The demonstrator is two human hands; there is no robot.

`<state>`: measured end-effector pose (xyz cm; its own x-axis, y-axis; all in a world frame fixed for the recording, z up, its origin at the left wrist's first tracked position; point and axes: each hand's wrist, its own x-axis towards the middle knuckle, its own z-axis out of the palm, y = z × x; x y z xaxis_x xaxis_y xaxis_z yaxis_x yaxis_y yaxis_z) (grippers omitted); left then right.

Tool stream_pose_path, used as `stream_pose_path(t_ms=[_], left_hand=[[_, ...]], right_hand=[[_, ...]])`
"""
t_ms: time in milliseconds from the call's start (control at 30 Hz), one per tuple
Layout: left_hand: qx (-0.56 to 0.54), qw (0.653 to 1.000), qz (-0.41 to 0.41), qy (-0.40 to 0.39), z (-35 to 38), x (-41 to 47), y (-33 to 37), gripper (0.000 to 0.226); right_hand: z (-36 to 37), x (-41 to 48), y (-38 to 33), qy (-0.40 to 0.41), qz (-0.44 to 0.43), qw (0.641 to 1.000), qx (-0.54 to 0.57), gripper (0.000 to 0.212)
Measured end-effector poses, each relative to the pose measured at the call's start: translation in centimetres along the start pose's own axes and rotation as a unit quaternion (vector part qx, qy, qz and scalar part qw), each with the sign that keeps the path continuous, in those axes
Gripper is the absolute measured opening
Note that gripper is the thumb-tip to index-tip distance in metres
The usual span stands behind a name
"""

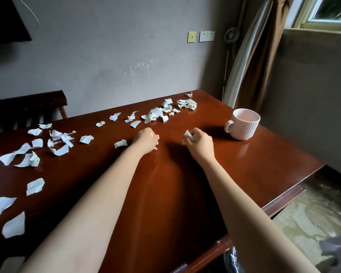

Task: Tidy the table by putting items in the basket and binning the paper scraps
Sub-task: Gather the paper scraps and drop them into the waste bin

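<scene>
Reaching forward over the dark red-brown wooden table (185, 194) with both bare arms. Grips a crumpled wad of white paper scraps (187, 134) in the right hand (200, 142), fingers (193, 135) curled tight round it, the wad poking out toward the left. Holds the left hand (146, 139) low at the tabletop, knuckles up, fingers curled under, small bits of white paper showing at the thumb side and below the fingertips; cannot tell whether it touches the wood. Leaves a strip of bare wood between the two hands.

Shows many more torn pieces lying loose on the table: one scrap (120, 143) just left of the left hand, a dense far cluster (165, 111) beyond both hands toward the table's back edge, a second spread (57, 140) at mid-left, and larger pieces (34, 186) along the near left side.

Sets a pale ribbed mug (243, 126) upright near the table's right edge, handle turned left, beyond and right of the right hand, apart from it.

Frames the back with a dark wooden chair (26, 107) past the far left side, wall sockets (206, 36), a standing fan (231, 35) in the corner and a brown curtain (264, 56) by the window.
</scene>
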<state>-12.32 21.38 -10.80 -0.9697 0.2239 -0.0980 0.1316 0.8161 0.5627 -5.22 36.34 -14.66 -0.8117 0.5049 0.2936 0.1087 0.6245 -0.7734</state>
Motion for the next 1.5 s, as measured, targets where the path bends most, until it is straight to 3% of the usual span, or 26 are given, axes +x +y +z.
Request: stream_pose_path(t_ms=[133,267,533,733,1100,1333,1500], left_hand=[[-0.13,0.99,-0.039,0.032,-1.3,-1.9,-0.9,0.031],[-0.258,0.964,-0.051,0.038,-2.0,-4.5,-0.8,0.012],[-0.366,0.93,0.013,0.018,-0.8,-10.8,2.2,0.005],[-0.42,0.904,0.074,-0.033,3.1,-15.9,6.4,0.006],[-0.391,0.886,0.186,-0.165,12.7,-23.4,12.0,0.016],[-0.33,0.898,0.193,-0.219,19.3,-24.9,12.3,0.013],[-0.285,0.913,0.148,-0.25,23.9,-24.6,12.3,0.016]], right_hand=[[-0.6,-0.3,-0.6,0.002,0.035,0.999,0.019,0.019],[-1.8,-1.0,-1.1,0.011,0.095,0.992,0.079,0.023],[-5.5,-6.3,-1.9,0.041,0.129,0.958,0.254,0.02],[-10.3,-10.4,-1.0,0.123,0.126,0.937,0.302,0.017],[-17.2,-17.6,7.8,0.261,0.182,0.899,0.301,0.022],[-17.5,-20.9,15.2,0.25,0.262,0.875,0.319,0.02],[-16.7,-22.4,20.1,0.24,0.344,0.842,0.338,0.017]])
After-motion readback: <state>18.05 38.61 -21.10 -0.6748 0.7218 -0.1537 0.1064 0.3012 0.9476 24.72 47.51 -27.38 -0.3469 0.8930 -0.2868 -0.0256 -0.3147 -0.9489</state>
